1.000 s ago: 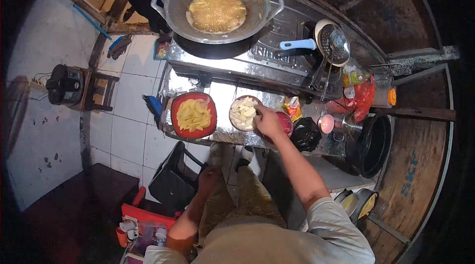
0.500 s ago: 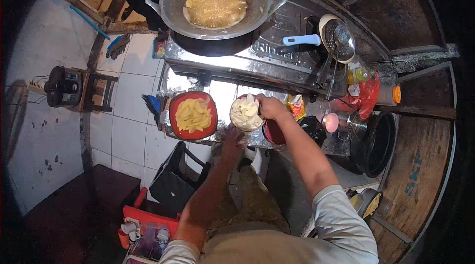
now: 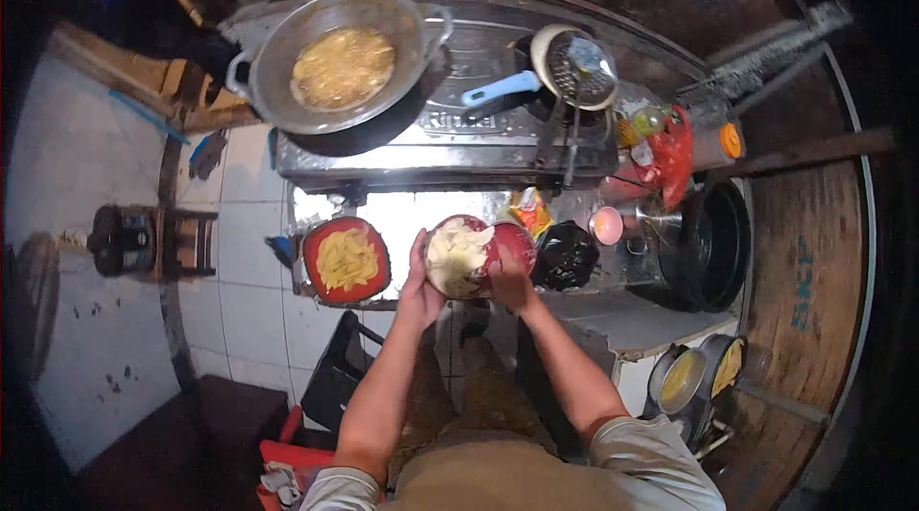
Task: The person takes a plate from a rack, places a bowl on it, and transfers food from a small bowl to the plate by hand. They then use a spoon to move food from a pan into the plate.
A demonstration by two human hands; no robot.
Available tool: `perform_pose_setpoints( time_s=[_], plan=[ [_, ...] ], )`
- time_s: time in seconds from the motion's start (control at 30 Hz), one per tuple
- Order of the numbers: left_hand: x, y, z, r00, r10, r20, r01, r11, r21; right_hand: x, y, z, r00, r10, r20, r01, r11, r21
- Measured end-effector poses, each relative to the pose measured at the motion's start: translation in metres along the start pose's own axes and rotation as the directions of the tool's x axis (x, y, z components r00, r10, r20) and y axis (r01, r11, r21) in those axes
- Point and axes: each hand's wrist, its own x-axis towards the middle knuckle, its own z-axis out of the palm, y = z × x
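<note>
My left hand (image 3: pixel 418 289) grips the left side of a bowl (image 3: pixel 442 283) of pale, flat slices (image 3: pixel 461 248). My right hand (image 3: pixel 511 281) is closed at the bowl's right edge, its fingers partly blurred. Just behind that hand a reddish-pink bowl (image 3: pixel 517 238) shows, partly covered. Left of my hands a red square dish (image 3: pixel 381 283) full of yellowish slices (image 3: pixel 347 259) rests on the low counter. On the stove above, a large two-handled wok (image 3: pixel 268 99) holds pieces bubbling in oil (image 3: pixel 343 69).
A blue-handled pan (image 3: pixel 503 88) with a skimmer lies on the stove (image 3: pixel 450 152). To the right are a black plastic bag (image 3: pixel 567 257), a pink cup (image 3: pixel 605 225), a red bag (image 3: pixel 673 157) and a large black basin (image 3: pixel 708 243). Pots (image 3: pixel 678 379) stand lower right.
My left hand has come up to the bowl of pale slices and grips its side. The bowl now overlaps the reddish-pink bowl. The whole view has shifted.
</note>
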Motion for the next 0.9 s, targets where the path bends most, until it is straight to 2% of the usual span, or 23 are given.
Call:
perform_pose_setpoints(
  time_s=[0.03,0.07,0.1,0.2,0.27,0.3,0.37,0.4,0.47,0.53,0.57,0.6,0.63,0.67,0.7,0.73,0.77,0.8,0.83,0.87,0.9],
  plan=[
    [-0.001,0.0,0.0,0.997,-0.076,0.012,0.076,0.997,0.008,-0.004,-0.008,-0.007,1.0,-0.02,0.012,0.02,0.999,-0.051],
    [-0.003,0.001,-0.001,0.988,-0.151,0.019,0.15,0.988,0.017,-0.004,-0.014,-0.01,0.998,0.067,0.023,-0.066,0.998,-0.018],
    [0.0,-0.017,-0.05,0.938,-0.339,-0.075,0.328,0.936,-0.127,-0.004,-0.016,-0.012,0.988,0.15,0.037,-0.15,0.989,0.017],
    [-0.003,-0.019,-0.067,0.931,-0.365,0.005,0.364,0.925,-0.113,-0.016,-0.012,-0.009,0.982,0.169,0.079,-0.179,0.974,0.139],
    [-0.005,-0.012,-0.074,0.939,-0.341,0.038,0.342,0.939,-0.034,-0.033,0.012,-0.009,0.987,0.142,0.081,-0.157,0.958,0.24],
    [-0.005,-0.009,-0.077,0.942,-0.329,0.058,0.329,0.944,0.007,-0.046,0.024,-0.004,0.968,0.25,0.033,-0.251,0.952,0.176],
    [-0.009,-0.007,-0.08,0.944,-0.33,-0.032,0.33,0.944,-0.012,-0.071,0.051,0.008,0.921,0.388,0.022,-0.385,0.919,-0.081],
    [-0.009,-0.006,-0.082,0.943,-0.323,-0.074,0.323,0.946,-0.021,-0.08,0.067,0.015,0.902,0.428,0.057,-0.398,0.875,-0.277],
    [-0.007,-0.002,-0.089,0.943,-0.331,0.019,0.332,0.942,-0.045,-0.083,0.103,0.031,0.91,0.396,0.122,-0.345,0.887,-0.307],
    [-0.004,-0.001,-0.1,0.94,-0.334,0.071,0.339,0.937,-0.084,-0.078,0.138,0.053,0.963,0.22,0.157,-0.228,0.973,0.033],
    [-0.004,0.002,-0.098,0.94,-0.333,0.069,0.339,0.935,-0.101,-0.075,0.149,0.071,0.974,0.215,0.066,-0.223,0.891,0.394],
    [-0.004,0.006,-0.093,0.94,-0.335,0.064,0.34,0.933,-0.118,-0.07,0.146,0.084,0.969,0.245,-0.018,-0.162,0.693,0.702],
    [-0.004,0.01,-0.088,0.939,-0.338,0.061,0.343,0.93,-0.134,-0.069,0.147,0.09,0.94,0.341,0.014,-0.189,0.485,0.854],
    [-0.003,0.012,-0.083,0.942,-0.329,0.071,0.335,0.935,-0.117,-0.068,0.147,0.095,0.9,0.434,0.047,-0.17,0.248,0.954],
    [-0.001,0.014,-0.077,0.944,-0.32,0.083,0.328,0.939,-0.101,-0.058,0.13,0.073,0.823,0.535,0.194,-0.271,0.069,0.96],
    [-0.001,0.016,-0.07,0.945,-0.311,0.096,0.32,0.944,-0.087,-0.054,0.118,0.062,0.812,0.548,0.202,-0.276,0.056,0.959],
    [-0.002,0.022,-0.055,0.948,-0.318,0.027,0.319,0.946,-0.054,-0.049,0.106,0.05,0.8,0.561,0.21,-0.281,0.042,0.959],
    [0.0,0.022,-0.062,0.95,-0.312,0.016,0.312,0.95,-0.028,-0.045,0.095,0.047,0.864,0.497,0.076,-0.198,0.199,0.96],
    [0.001,0.02,-0.073,0.952,-0.305,0.005,0.305,0.952,-0.003,-0.044,0.09,0.047,0.897,0.442,0.023,-0.221,0.402,0.888],
    [0.002,0.019,-0.083,0.954,-0.299,-0.006,0.299,0.954,0.023,-0.044,0.084,0.046,0.923,0.383,-0.029,-0.22,0.589,0.777],
    [0.003,0.02,-0.077,0.962,-0.273,-0.02,0.274,0.959,0.071,-0.047,0.081,0.047,0.932,0.363,-0.002,-0.303,0.781,0.545]
  ],
)
